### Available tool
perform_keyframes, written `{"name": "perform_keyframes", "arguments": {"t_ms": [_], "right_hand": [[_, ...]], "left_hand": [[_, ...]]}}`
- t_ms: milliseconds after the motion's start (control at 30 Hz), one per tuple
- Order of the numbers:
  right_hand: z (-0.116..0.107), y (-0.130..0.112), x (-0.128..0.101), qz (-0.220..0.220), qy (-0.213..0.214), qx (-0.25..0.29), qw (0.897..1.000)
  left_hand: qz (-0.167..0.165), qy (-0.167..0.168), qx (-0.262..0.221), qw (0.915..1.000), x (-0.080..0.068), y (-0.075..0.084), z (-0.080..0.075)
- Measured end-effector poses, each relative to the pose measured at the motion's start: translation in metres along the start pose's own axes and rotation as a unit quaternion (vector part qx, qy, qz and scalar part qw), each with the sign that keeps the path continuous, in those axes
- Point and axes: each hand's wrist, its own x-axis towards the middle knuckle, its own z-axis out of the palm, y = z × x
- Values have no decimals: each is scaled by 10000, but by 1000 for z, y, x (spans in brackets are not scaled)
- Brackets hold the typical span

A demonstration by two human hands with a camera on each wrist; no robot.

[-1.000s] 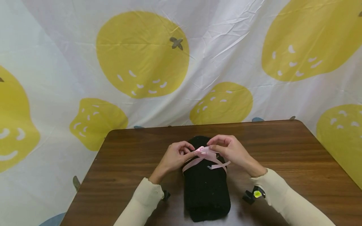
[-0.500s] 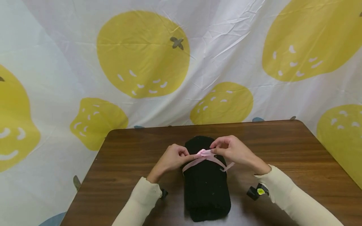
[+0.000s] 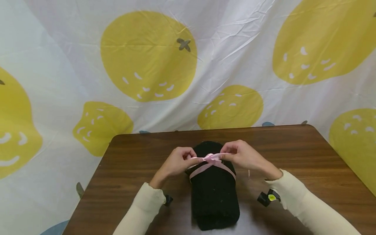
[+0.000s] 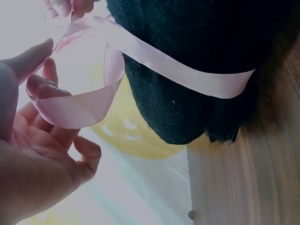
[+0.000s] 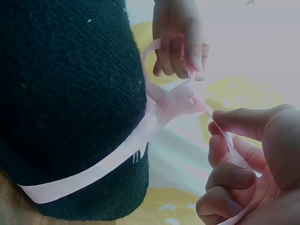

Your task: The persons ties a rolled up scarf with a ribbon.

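Observation:
A rolled black knitted cloth [image 3: 214, 195] with a short fringe lies lengthwise on the table. Round it runs a pink satin ribbon [image 3: 211, 160], crossed and knotted on top. My left hand [image 3: 177, 163] pinches one side of the ribbon between thumb and forefinger; a loop of it hangs over the fingers in the left wrist view. On the other side of the knot, my right hand [image 3: 242, 156] pinches the ribbon too, and its tail passes through the curled fingers [image 5: 229, 180] in the right wrist view. Between the two hands the ribbon stretches nearly straight.
The brown wooden table [image 3: 138, 150] reaches back to a white curtain [image 3: 164, 117] printed with yellow fruits. Black wrist cameras [image 3: 265, 197] sit below both wrists, near the cream sleeves [image 3: 305, 205].
My hands have drawn slightly apart, pulling the ribbon straighter across the knot. The loose ribbon end that lay on the cloth's right side has moved off to the right.

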Motion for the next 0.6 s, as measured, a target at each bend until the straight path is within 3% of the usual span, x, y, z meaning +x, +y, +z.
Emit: {"name": "perform_keyframes", "arguments": {"t_ms": [200, 600], "right_hand": [[-2, -1, 0, 160, 14, 103, 9998], [-4, 0, 0, 139, 73, 100, 9998]], "left_hand": [[22, 127, -209, 9997, 0, 2, -3], [283, 443, 254, 9983, 1, 2, -8]]}}
